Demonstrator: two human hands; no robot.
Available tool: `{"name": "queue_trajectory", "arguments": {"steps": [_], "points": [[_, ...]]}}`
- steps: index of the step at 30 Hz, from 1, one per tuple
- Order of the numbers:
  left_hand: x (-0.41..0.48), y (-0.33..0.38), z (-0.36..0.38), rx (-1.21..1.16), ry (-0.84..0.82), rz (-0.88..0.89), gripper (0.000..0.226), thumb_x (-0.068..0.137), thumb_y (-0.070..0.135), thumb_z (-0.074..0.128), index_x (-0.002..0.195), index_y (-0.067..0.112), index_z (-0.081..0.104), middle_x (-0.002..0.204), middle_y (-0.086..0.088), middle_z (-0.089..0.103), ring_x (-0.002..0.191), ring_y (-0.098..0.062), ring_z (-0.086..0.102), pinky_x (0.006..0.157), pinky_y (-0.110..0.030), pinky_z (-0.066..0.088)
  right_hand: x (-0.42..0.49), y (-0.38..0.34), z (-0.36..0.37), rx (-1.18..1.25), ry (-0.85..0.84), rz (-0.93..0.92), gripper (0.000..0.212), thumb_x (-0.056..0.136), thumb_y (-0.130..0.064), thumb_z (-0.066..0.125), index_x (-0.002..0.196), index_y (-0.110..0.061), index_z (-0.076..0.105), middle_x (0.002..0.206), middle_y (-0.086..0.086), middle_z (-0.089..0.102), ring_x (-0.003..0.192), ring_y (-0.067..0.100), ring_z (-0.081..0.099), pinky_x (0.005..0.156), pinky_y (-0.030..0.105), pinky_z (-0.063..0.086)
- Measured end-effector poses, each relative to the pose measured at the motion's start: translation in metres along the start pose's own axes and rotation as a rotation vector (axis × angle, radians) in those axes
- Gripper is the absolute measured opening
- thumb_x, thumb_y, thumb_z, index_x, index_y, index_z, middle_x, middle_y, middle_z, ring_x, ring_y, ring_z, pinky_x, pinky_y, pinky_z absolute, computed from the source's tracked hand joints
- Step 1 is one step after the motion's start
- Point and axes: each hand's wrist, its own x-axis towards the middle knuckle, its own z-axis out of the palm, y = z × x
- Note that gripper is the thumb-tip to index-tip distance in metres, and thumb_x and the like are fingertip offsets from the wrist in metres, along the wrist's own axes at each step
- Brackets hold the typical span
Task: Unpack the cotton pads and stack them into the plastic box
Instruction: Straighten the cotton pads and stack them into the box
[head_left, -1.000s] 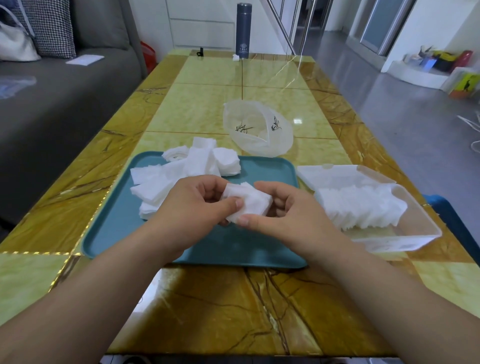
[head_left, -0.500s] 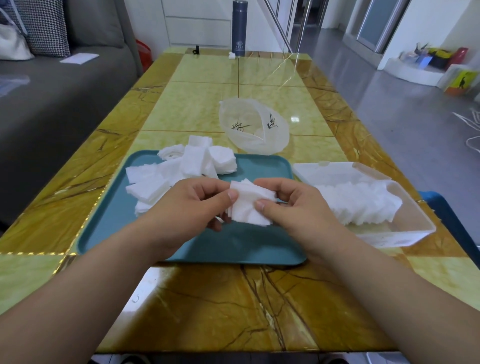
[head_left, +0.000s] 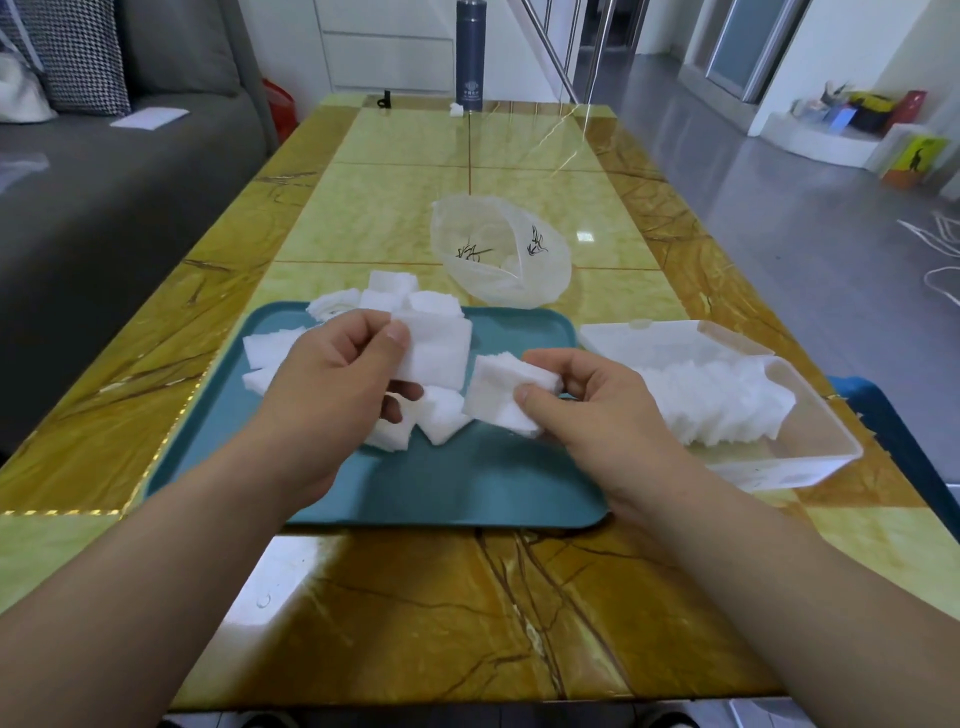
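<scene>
A teal tray (head_left: 483, 483) lies in front of me with loose white cotton pads (head_left: 332, 306) heaped at its far left. My left hand (head_left: 337, 384) pinches a few square pads (head_left: 434, 353) above the tray. Just to the right, my right hand (head_left: 587, 400) grips a small stack of pads (head_left: 501, 395) between thumb and fingers. To the right of the tray stands the clear plastic box (head_left: 800, 441), its lid open behind it, with a row of pads (head_left: 711, 400) inside. An empty plastic bag (head_left: 498, 257) sits beyond the tray.
A dark flask (head_left: 470, 54) stands at the far end of the yellow marble table (head_left: 415, 623). A grey sofa (head_left: 104, 197) runs along the left. A blue object (head_left: 893, 421) is at the table's right edge, beside the box.
Both hands held one stack of pads together; now they have parted. The left hand has lifted away some pads, the right hand keeps the rest of the stack.
</scene>
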Motion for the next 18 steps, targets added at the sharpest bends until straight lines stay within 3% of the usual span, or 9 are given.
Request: {"name": "queue_trajectory", "arguments": {"steps": [2,5,7,12,18], "points": [[-0.007,0.006,0.003,-0.099,-0.193,-0.025,0.017,0.105,0.019,0.057,0.097,0.015,0.072,0.081,-0.002,0.072,0.073,-0.021,0.061,0.069,-0.040,0.050,0.000,-0.001,0.000,-0.039,0.016,-0.011,0.031,0.089,-0.014,0.078,0.119,-0.024,0.073,0.109,-0.008,0.076,0.100,0.010,0.072,0.088,0.027,0.060],[-0.016,0.005,0.014,-0.003,-0.369,0.003,0.010,0.100,0.009,0.063,0.100,0.011,0.073,0.089,-0.009,0.076,0.075,-0.015,0.065,0.066,-0.034,0.052,-0.002,-0.004,0.001,-0.063,-0.010,-0.016,0.034,0.086,-0.006,0.078,0.110,-0.030,0.073,0.108,-0.011,0.076,0.102,0.007,0.071,0.089,0.028,0.059],[-0.017,0.002,0.019,0.071,-0.347,0.017,0.009,0.098,0.009,0.066,0.100,0.013,0.073,0.089,-0.008,0.078,0.076,-0.014,0.068,0.066,-0.034,0.053,-0.003,-0.005,0.002,-0.074,-0.033,-0.031,0.037,0.085,-0.002,0.076,0.106,-0.033,0.073,0.108,-0.010,0.077,0.102,0.010,0.073,0.092,0.032,0.060],[-0.012,-0.004,0.018,0.116,-0.235,0.001,0.003,0.096,0.012,0.071,0.095,0.013,0.073,0.078,-0.002,0.076,0.058,-0.007,0.061,0.060,-0.027,0.050,-0.006,-0.008,0.003,-0.068,-0.050,-0.053,0.038,0.087,-0.005,0.074,0.118,-0.026,0.073,0.111,-0.006,0.077,0.099,0.020,0.075,0.094,0.039,0.061],[-0.010,-0.006,0.019,0.136,-0.228,0.010,0.003,0.091,0.013,0.076,0.092,0.014,0.073,0.079,-0.005,0.076,0.063,-0.010,0.062,0.057,-0.022,0.051,-0.007,-0.009,0.004,-0.087,-0.064,-0.062,0.037,0.087,-0.006,0.075,0.119,-0.026,0.073,0.112,-0.005,0.077,0.098,0.024,0.075,0.094,0.039,0.061]]}}
